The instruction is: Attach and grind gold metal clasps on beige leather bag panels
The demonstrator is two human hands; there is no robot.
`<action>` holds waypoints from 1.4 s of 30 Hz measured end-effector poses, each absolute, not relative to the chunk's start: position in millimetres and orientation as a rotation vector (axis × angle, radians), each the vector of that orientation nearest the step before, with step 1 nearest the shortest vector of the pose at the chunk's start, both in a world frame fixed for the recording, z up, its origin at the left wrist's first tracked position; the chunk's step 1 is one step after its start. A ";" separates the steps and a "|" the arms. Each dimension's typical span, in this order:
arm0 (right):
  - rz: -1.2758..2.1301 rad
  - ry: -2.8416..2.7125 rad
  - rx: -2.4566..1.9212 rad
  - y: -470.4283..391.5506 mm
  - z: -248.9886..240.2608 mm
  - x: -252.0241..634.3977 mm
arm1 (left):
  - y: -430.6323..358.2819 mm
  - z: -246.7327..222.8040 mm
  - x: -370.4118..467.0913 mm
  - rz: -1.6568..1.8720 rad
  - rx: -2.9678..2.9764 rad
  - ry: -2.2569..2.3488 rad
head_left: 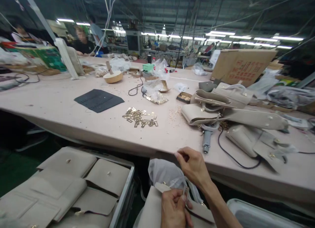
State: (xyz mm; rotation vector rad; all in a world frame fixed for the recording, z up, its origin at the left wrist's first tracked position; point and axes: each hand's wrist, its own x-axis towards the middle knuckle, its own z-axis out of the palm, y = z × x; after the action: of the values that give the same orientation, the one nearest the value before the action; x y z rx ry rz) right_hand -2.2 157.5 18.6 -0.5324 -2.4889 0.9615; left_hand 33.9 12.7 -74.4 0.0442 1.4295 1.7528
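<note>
A beige handbag [152, 201] lies in front of me below the table edge, with a translucent plastic wrap [164, 170] bunched at its top. My left hand [173, 206] is closed on the handbag near its flap, its fingers pinching around a narrow upright piece. My right hand [193, 165] is raised above the bag beside the table edge, thumb and fingers curled together; whether something small is between them is hidden. On the table ahead lies a pile of small rectangular gold-coloured metal frames [139, 116]. A grey handheld tool [206, 141] rests at the table edge to the right.
Several beige bag pieces [59, 188] fill a crate [125, 185] at lower left. More beige bags [231, 106] are heaped on the right of the table [103, 126]. A dark sheet [98, 100], tape roll [113, 77] and cardboard box [242, 66] stand farther back. A cable [231, 155] trails at right.
</note>
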 end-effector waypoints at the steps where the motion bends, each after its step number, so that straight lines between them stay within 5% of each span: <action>1: 0.987 -2.490 -0.505 160.8 22.6 -23.1 | 12.1 -75.3 33.8 1.763 0.063 1.439; 14: 0.599 -2.717 -0.853 159.1 19.3 -216.1 | 13.6 -100.7 36.4 1.893 0.026 1.440; 32: 0.657 -2.860 -0.671 167.1 18.5 -189.4 | 12.3 -83.3 24.3 1.811 0.150 1.430; 42: 0.969 -2.775 -0.474 159.5 21.3 -186.8 | 21.1 -63.4 21.9 1.838 0.156 1.521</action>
State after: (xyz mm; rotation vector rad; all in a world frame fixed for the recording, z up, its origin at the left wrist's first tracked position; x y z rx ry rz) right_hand -186.8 159.5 21.3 -0.4744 -2.7749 0.9694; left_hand 21.9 21.1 -63.4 0.1561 1.5205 1.8376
